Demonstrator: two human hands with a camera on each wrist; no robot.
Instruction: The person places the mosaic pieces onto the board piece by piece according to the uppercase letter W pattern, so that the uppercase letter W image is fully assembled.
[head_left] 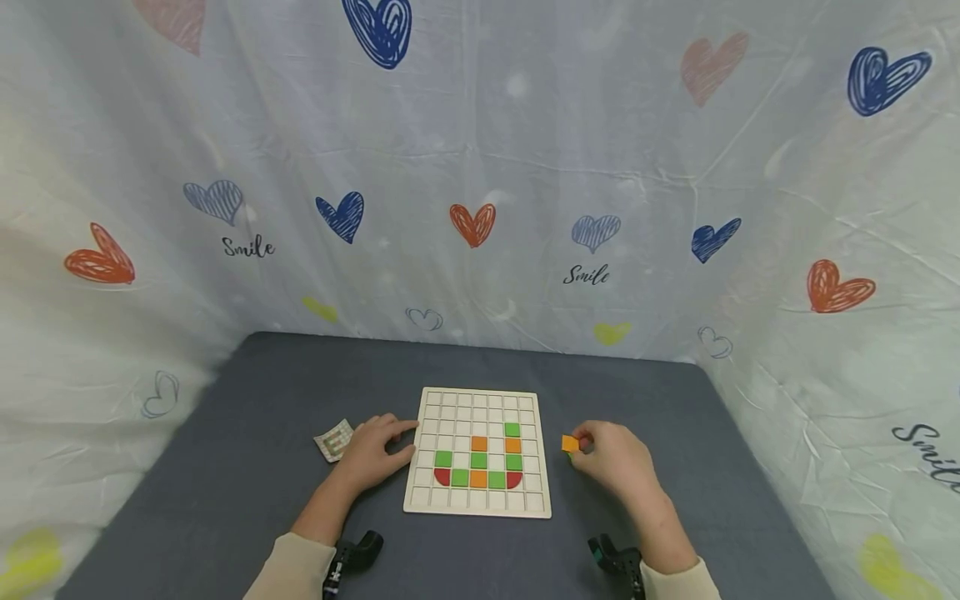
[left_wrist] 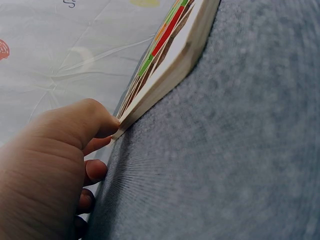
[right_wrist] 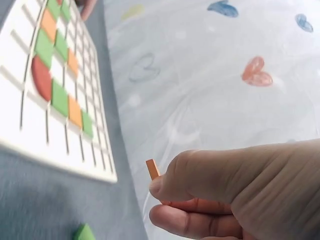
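Observation:
A pale square grid board [head_left: 478,502] lies on the dark table, with several green, orange and red tiles set in its cells. My right hand [head_left: 618,458], just right of the board, pinches a square orange tile [head_left: 570,443] between thumb and fingers. In the right wrist view that tile is seen edge-on, a thin orange strip at the fingertips. Below it on the cloth sits a green piece [right_wrist: 84,233], partly cut off by the frame. My left hand [head_left: 370,454] rests at the board's left edge, thumb and index finger touching it.
A small printed card [head_left: 332,442] lies left of the board, partly behind the left hand. Dark cloth covers the table [head_left: 300,379]. A white curtain [head_left: 525,125] with printed hearts hangs behind and at both sides.

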